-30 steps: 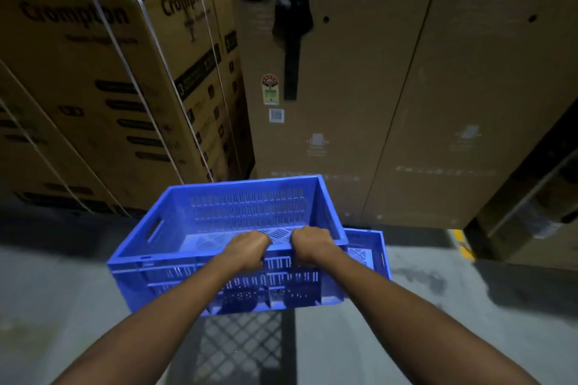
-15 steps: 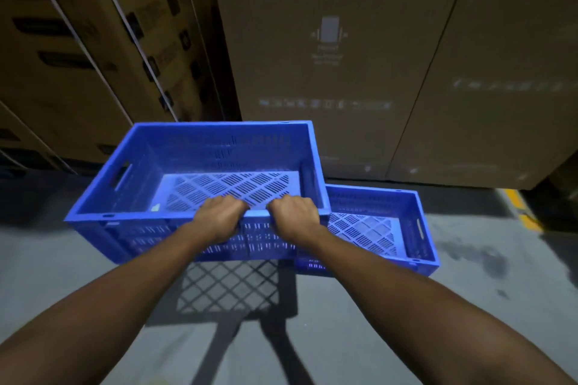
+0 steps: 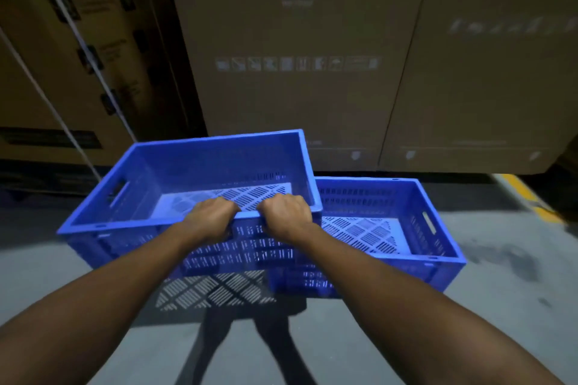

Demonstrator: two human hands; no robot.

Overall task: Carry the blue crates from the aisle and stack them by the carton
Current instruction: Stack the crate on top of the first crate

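I hold a blue slotted crate (image 3: 147, 178) off the floor by its near long rim. My left hand (image 3: 210, 218) and my right hand (image 3: 287, 216) grip that rim side by side, fingers curled over it. The crate is empty and casts a lattice shadow on the floor below. A second blue crate (image 3: 438, 228) rests on the grey floor to the right, partly covered by the held crate's right end. It stands just in front of a tall brown carton (image 3: 297, 78).
Another tall carton (image 3: 488, 72) stands to the right of the first. Strapped printed cartons (image 3: 72, 66) are stacked at the left. A yellow floor stripe (image 3: 525, 194) runs at the right. Grey concrete floor (image 3: 516, 306) lies around the crates.
I have come closer to the cartons and the view has tilted down. The held crate now overlaps the left end of the crate on the floor, which shows more fully.
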